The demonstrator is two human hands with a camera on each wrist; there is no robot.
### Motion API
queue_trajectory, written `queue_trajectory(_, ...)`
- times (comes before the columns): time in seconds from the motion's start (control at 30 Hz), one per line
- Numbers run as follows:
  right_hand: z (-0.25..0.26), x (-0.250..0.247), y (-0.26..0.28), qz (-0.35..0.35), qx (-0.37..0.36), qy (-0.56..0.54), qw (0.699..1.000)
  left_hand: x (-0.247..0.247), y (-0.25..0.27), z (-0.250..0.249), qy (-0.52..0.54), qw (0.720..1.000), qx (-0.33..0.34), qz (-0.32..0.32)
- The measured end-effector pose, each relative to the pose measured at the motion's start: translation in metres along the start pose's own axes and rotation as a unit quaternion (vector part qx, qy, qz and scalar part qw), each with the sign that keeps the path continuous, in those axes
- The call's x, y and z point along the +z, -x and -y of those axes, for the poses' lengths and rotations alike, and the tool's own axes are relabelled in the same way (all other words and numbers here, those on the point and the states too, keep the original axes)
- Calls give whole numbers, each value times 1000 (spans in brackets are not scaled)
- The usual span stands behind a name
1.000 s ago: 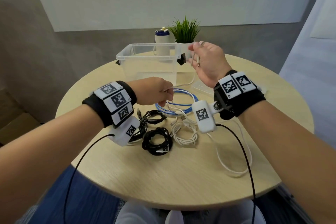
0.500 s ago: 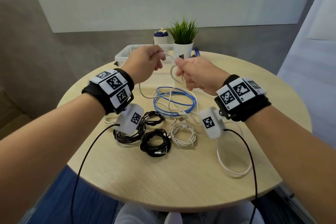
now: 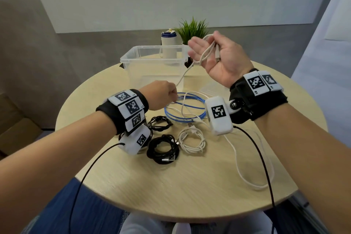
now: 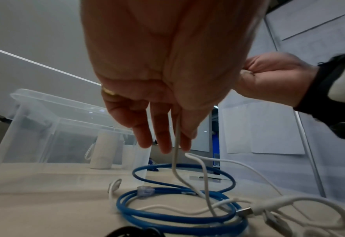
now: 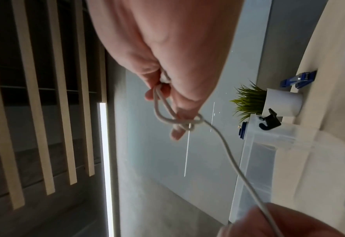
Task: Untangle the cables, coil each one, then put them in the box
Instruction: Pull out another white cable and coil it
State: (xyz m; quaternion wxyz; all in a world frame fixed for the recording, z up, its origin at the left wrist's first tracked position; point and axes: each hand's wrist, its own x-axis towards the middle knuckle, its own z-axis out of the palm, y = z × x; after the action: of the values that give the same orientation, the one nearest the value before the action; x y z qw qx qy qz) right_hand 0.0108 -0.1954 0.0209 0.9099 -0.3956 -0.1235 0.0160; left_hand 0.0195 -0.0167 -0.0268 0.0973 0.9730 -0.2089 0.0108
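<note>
Round and pale wood, the table fills the middle of the head view, with a clear plastic box at its far edge, upper centre of the frame. At right of centre the right hand is raised palm-up, loops of a white cable draped over its fingers and held under the thumb (the plug end lies in the palm). That cable runs down-left to the left hand, whose fingers pinch it low over a blue cable coiled on the table. Coiled black cables and a white coil lie nearer the lower centre.

From the left wrist, the left hand pinches the cable between thumb and forefinger, other fingers hanging straight; the blue coil sits below, the box at left.

From the right wrist, the right hand grips the looped cable; a potted plant shows at right.
</note>
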Motion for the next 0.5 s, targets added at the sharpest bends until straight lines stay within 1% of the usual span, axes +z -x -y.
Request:
queue_trajectory(0.07,-2,-6,-8,-31,-24,6,999,0,4,-4,-12,1000,8,16)
queue_trajectory(0.13,-6,-12,-15,-60,-57,41,996,-1,4,-7,3,1000,16,16)
queue_trajectory(0.17,-8,-14,-17,-86,-74,90,990,-2,4,-8,34,999,17,13)
queue_trajectory(0.2,-12,-17,-19,-116,-91,167,975,-3,5,-10,81,997,12,8)
queue_trajectory(0.23,-15,-19,-19,-138,-104,266,949,-5,5,-12,141,990,6,1)
queue_trajectory(0.27,-19,-22,-19,-143,-113,369,911,-7,4,-15,207,978,4,-11)
queue_trajectory(0.3,-22,-24,-19,-130,-117,457,872,-10,3,-17,272,962,2,-28)
queue_trajectory(0.33,-26,-26,-18,-101,-114,526,837,-13,1,-19,321,946,1,-47)
queue_trajectory(0.37,-28,-27,-17,-68,-104,575,809,-16,-1,-21,347,935,3,-68)
queue_trajectory(0.4,-29,-27,-15,-40,-92,605,790,-19,-3,-21,344,934,10,-93)
queue_trajectory(0.43,-30,-27,-14,-19,-77,622,779,-22,-5,-21,313,942,21,-122)
queue_trajectory(0.5,-27,-25,-12,2,-60,626,777,-27,-7,-18,231,956,40,-175)
